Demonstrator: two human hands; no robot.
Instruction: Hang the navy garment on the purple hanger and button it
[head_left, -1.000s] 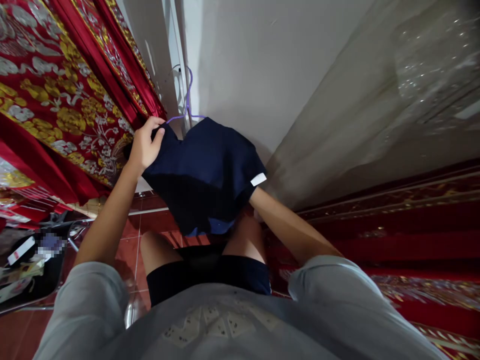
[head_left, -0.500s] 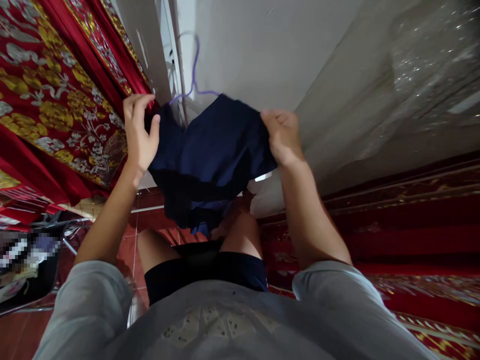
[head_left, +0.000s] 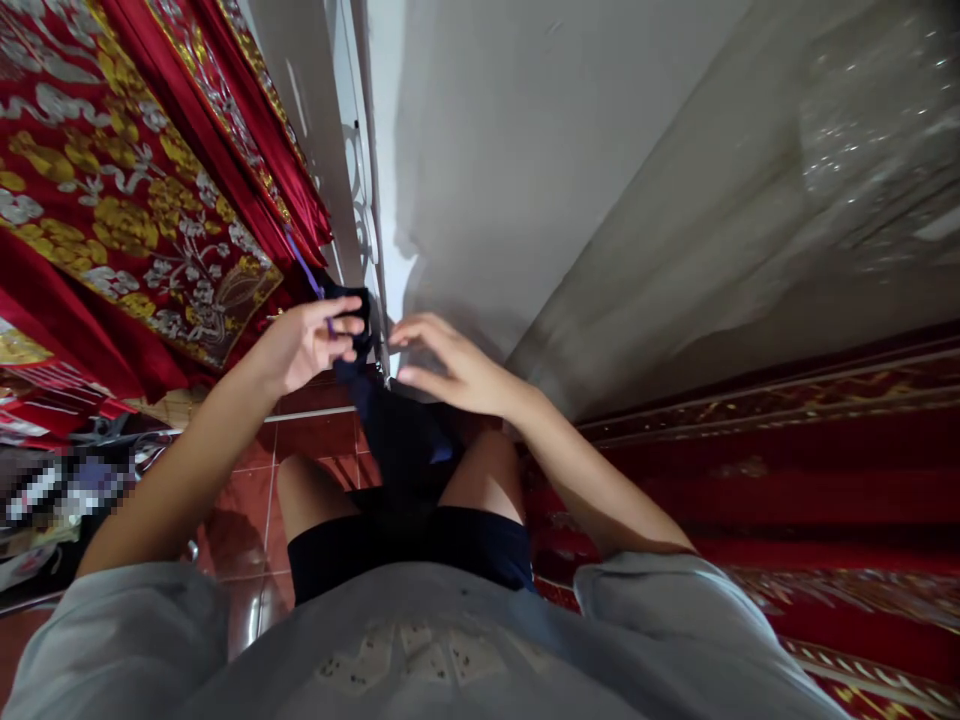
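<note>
My left hand (head_left: 311,345) has its fingers curled around a thin purple clothes hanger (head_left: 306,265), part of which shows between the fingers. From the hanger a dark navy garment (head_left: 397,430) hangs down towards my knees, bunched and narrow; its exact kind is unclear. My right hand (head_left: 457,370) is just right of the garment's upper part, with its thumb and fingers apart and nothing between them.
A red curtain with gold and silver flowers (head_left: 127,210) hangs at the left. Ahead stand a white door frame (head_left: 360,180) and a pale wall (head_left: 510,150). Clear plastic sheeting (head_left: 847,150) and red-gold fabric (head_left: 787,480) lie at right. Red tiles (head_left: 247,490) cover the floor.
The garment was spread wide between both hands; now it hangs narrow and lower. My right hand has let go and moved left. The hanger has shifted left into my left hand.
</note>
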